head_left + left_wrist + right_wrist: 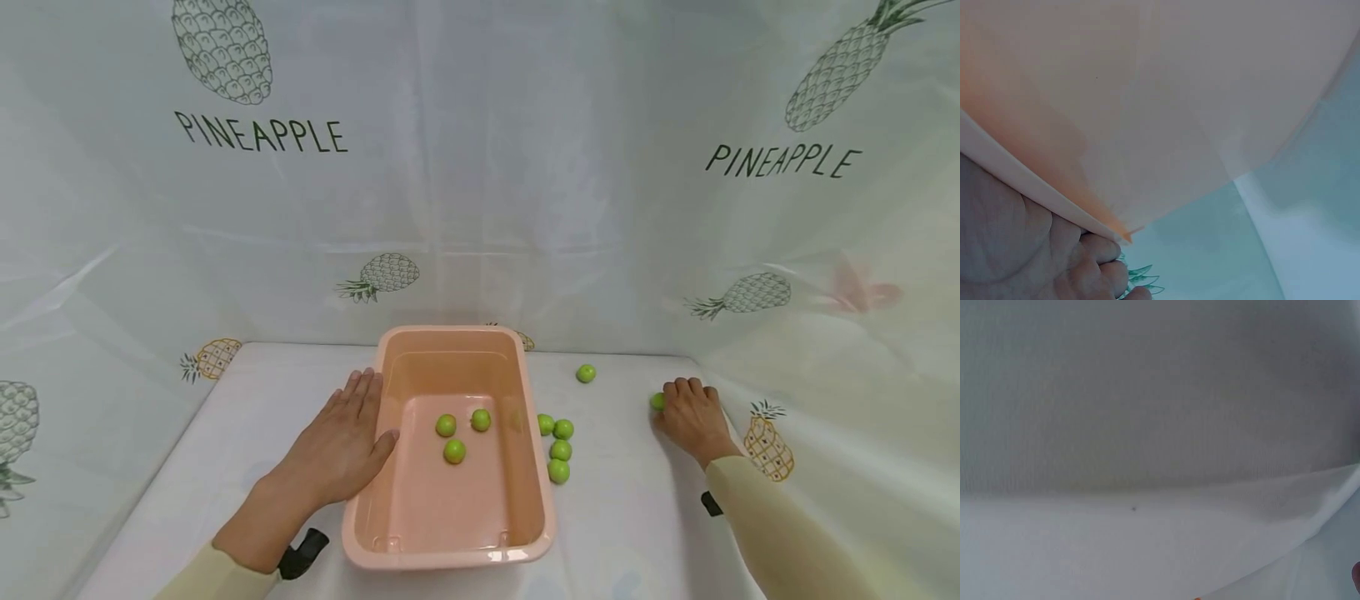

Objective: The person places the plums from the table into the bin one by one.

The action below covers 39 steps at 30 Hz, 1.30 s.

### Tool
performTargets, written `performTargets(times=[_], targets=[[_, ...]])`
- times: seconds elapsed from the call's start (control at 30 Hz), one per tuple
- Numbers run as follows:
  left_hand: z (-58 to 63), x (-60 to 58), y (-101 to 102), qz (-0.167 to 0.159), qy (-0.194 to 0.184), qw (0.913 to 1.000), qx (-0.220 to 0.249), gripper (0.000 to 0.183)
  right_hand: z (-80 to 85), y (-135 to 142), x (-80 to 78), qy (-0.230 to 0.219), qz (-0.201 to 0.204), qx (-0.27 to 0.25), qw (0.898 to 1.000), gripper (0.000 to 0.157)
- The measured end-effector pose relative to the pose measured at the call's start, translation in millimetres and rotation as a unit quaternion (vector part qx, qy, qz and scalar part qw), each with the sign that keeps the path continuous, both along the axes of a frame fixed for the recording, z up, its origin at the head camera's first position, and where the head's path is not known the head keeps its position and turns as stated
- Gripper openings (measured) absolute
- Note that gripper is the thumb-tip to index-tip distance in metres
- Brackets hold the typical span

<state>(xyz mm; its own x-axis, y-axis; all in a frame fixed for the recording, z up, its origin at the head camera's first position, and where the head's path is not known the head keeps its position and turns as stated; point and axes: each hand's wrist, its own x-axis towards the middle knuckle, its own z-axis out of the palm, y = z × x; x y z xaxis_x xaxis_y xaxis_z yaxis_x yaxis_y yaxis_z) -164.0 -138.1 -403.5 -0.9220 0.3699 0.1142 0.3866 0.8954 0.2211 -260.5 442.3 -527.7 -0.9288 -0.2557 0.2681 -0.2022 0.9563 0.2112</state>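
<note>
A peach-coloured plastic tub (450,557) stands in the middle of the table, with three small round green fruits (454,452) on its floor. My left hand (341,442) lies along the tub's left rim with straight fingers, its thumb over the edge. In the left wrist view, the palm and fingertips (1104,262) are against the tub's wall (1147,125). Far to the right, my right hand (692,417) has curled fingers around a green fruit (657,401), which shows partly at the hand's left side. The right wrist view shows mostly white cloth and only a sliver of finger.
Several green fruits (560,450) lie in a group along the tub's right side. Another green fruit (586,373) sits alone farther back. A pineapple-printed plastic sheet (562,167) hangs behind and beside the white-covered table (622,500).
</note>
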Motion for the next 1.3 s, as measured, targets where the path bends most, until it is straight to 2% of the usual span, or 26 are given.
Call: performTargets(times=[0.27, 0.57, 0.83, 1.07, 1.3], targets=[[-0.5, 0.7, 1, -0.004, 0.001, 1.0000, -0.001, 0.076, -2.4, -6, 1.9, 0.014, -0.014, -0.005, 1.000, 0.032], [0.5, 2.6, -2, -0.001, -0.007, 0.9999, -0.008, 0.076, -9.9, -15, 0.8, 0.077, 0.033, 0.038, 0.996, 0.049], [4.2, 2.0, -5, -0.008, -0.003, 0.9998, -0.019, 0.074, -5.1, -29, 2.0, 0.099, 0.044, 0.040, 0.993, 0.054], [4.5, -1.0, -6, -0.016, -0.008, 0.9997, -0.014, 0.073, 6.7, -45, 1.6, 0.128, 0.065, 0.017, 0.990, 0.046], [3.8, -5.6, -4, -0.017, 0.000, 0.9997, -0.016, 0.072, 32.2, -71, -0.2, 0.155, 0.088, -0.011, 0.984, 0.041]])
